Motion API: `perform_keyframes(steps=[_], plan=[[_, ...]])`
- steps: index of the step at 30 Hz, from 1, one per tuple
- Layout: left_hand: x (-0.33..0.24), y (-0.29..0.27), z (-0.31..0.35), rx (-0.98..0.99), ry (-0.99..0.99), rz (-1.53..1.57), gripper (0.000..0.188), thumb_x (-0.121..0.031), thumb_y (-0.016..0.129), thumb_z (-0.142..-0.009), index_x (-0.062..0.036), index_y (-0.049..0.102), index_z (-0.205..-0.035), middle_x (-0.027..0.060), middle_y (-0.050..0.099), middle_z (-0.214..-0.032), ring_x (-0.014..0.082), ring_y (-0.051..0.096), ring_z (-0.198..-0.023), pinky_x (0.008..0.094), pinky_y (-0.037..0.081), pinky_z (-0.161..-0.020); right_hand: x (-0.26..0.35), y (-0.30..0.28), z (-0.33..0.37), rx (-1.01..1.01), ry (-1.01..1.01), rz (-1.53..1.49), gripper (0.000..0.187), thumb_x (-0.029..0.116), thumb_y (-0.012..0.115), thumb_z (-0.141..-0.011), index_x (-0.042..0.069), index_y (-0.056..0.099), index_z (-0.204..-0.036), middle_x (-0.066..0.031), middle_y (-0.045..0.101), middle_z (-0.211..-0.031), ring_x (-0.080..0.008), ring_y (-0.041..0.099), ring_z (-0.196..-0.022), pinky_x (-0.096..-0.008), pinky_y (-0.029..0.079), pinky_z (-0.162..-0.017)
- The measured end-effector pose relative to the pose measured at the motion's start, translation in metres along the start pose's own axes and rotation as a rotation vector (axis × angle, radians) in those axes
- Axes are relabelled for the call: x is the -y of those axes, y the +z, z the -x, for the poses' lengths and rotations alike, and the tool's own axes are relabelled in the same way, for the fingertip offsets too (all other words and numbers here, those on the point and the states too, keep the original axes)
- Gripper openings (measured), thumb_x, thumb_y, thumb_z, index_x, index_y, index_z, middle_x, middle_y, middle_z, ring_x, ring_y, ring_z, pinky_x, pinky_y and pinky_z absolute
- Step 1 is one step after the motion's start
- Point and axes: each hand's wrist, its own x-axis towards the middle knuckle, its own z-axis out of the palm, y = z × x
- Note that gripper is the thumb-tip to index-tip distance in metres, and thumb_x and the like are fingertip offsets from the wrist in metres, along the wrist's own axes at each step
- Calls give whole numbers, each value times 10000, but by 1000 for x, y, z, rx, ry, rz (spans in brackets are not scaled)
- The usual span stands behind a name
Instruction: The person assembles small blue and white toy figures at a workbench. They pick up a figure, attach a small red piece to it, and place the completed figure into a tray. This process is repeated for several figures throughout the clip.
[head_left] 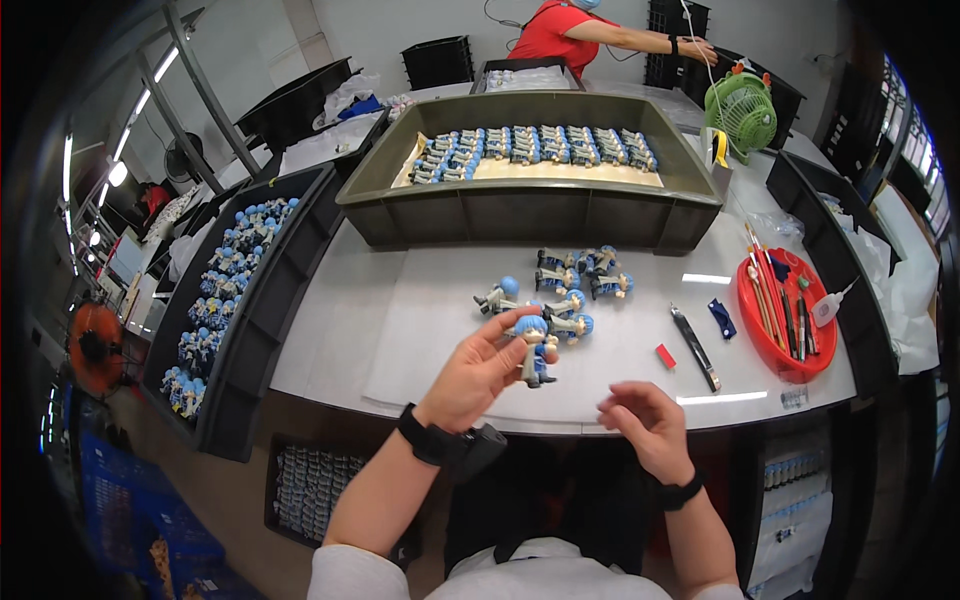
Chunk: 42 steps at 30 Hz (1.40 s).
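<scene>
Between the thumb and fingers of my left hand (475, 368) is a small figurine (537, 355) with light blue hair and a grey and blue outfit, held upright above the near part of the white table (440, 290). My right hand (645, 425) hovers by the table's front edge, fingers loosely curled and apart, with nothing in it. Just beyond the held figurine lies a loose group of similar figurines (575, 272), several of them on their sides. A utility knife (696, 348) and a small red block (665, 356) rest to the right of the group.
A large grey-brown bin (530, 215) with rows of figurines stands behind. At left, a black crate (225, 430) holds more. On the right are a red tray (790, 368) of brushes, a dark blue clip-like piece (721, 318) and a green fan (742, 112). A person in red (555, 38) works beyond.
</scene>
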Motion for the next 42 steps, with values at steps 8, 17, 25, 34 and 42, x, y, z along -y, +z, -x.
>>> perform_keyframes(steps=[8,17,25,34,42], plan=[[52,0,2,-153,99,66,391,-91,451,-922,-46,363,-1300,88,570,-1076,131,546,-970,285,397,-912,-22,31,-37,126,-3,35,398,59,628,-816,-16,462,-1170,-105,568,-1056,-137,573,-918,-265,485,-792],[73,-19,-3,-149,85,135,354,-135,458,-930,-26,435,-1266,52,566,-1062,113,535,-950,280,435,-849,-33,26,-33,83,-52,99,367,23,611,-817,-41,475,-1151,-97,542,-1005,-142,556,-908,-272,499,-774],[74,-18,-4,-193,113,104,349,-139,504,-912,-23,470,-1240,22,573,-1058,81,539,-903,242,452,-798,-34,28,-32,14,-16,-14,376,7,597,-825,-7,461,-1175,-75,516,-1027,-146,572,-894,-252,495,-754],[77,-16,-1,-227,138,-23,365,-57,554,-871,-4,476,-1224,58,579,-1073,87,541,-916,219,444,-803,-37,26,-35,-20,-143,152,505,-55,665,-728,24,458,-1182,-71,475,-1073,-137,510,-966,-249,484,-770],[76,-19,-1,-140,205,68,343,9,480,-880,-8,469,-1223,125,530,-1184,184,515,-1088,316,415,-935,-40,29,-36,-81,-149,164,498,-83,643,-725,22,462,-1177,-73,490,-1055,-141,514,-962,-246,478,-759]])
